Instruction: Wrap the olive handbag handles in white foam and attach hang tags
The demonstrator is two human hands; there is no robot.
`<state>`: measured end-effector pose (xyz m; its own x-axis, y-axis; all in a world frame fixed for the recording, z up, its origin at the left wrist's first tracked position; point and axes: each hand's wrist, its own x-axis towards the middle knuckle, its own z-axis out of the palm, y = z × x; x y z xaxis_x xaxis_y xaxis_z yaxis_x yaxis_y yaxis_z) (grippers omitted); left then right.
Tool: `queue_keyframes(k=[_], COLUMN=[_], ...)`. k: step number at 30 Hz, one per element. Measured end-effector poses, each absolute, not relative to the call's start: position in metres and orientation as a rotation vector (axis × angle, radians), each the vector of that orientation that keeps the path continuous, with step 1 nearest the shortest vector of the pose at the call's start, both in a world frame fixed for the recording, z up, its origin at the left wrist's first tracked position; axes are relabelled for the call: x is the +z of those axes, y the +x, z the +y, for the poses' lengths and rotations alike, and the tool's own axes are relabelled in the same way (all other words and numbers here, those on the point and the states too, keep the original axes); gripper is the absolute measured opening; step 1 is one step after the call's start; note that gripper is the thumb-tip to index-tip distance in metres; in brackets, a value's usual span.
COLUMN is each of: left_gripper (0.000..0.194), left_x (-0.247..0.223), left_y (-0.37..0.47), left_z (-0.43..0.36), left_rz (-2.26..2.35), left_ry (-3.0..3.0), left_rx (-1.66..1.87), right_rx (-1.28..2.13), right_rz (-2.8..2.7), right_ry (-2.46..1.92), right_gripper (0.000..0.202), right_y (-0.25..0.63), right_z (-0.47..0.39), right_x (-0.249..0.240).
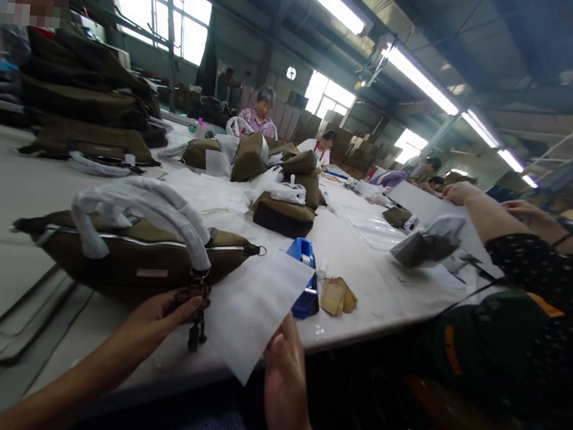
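An olive-green handbag (pixel 131 265) with a silver zip and white-wrapped handles (pixel 141 212) lies in front of me on the white table. At its right end, my left hand (pixel 170 312) pinches a dark charm (pixel 193 295) that hangs below the handle, its tassel-like ends dangling. My right hand (pixel 285 372) grips the lower right edge of a white sheet (pixel 253 306), thin and slightly bent, which reaches over toward the charm. Right behind the sheet stands a blue tape dispenser (pixel 306 300), partly covered by it.
Tan tags (pixel 338 296) lie right of the dispenser. More olive bags (pixel 284 213) and white sheets fill the table's middle, with a stack of bags (pixel 90 101) at left. Dark straps (pixel 10 331) lie at lower left. A co-worker's arm (pixel 487 219) reaches in from the right.
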<state>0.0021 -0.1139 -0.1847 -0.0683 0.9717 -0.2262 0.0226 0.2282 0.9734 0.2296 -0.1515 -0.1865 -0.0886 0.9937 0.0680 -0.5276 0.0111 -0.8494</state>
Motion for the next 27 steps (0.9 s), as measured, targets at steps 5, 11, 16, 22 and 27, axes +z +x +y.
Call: queue_keyframes(k=[5, 11, 16, 22, 27], left_gripper=[0.068, 0.065, 0.057, 0.06, 0.063], left_x=[-0.188, -0.176, -0.165, -0.154, -0.155], left_y=[-0.002, -0.02, -0.027, -0.012, -0.008], left_z=[-0.109, -0.114, -0.123, -0.13, -0.136], left_rz=[1.365, 1.336, 1.242, 1.195, 1.216], left_ry=[1.107, 1.098, 0.954, 0.784, 0.794], left_rx=[1.017, 1.007, 0.95, 0.897, 0.931], right_rx=[1.542, 1.308, 1.695, 1.982, 1.918], right_rz=[-0.763, -0.74, -1.117, -1.197, -1.239], right_ry=[-0.815, -1.023, -1.176, -1.048, -0.929], right_gripper=[0.081, 0.08, 0.065, 0.065, 0.056], right_y=[0.234, 0.243, 0.282, 0.252, 0.207], right_z=[-0.12, -0.095, -0.111, -0.117, -0.1], right_x=[-0.169, -0.18, -0.182, -0.194, -0.206])
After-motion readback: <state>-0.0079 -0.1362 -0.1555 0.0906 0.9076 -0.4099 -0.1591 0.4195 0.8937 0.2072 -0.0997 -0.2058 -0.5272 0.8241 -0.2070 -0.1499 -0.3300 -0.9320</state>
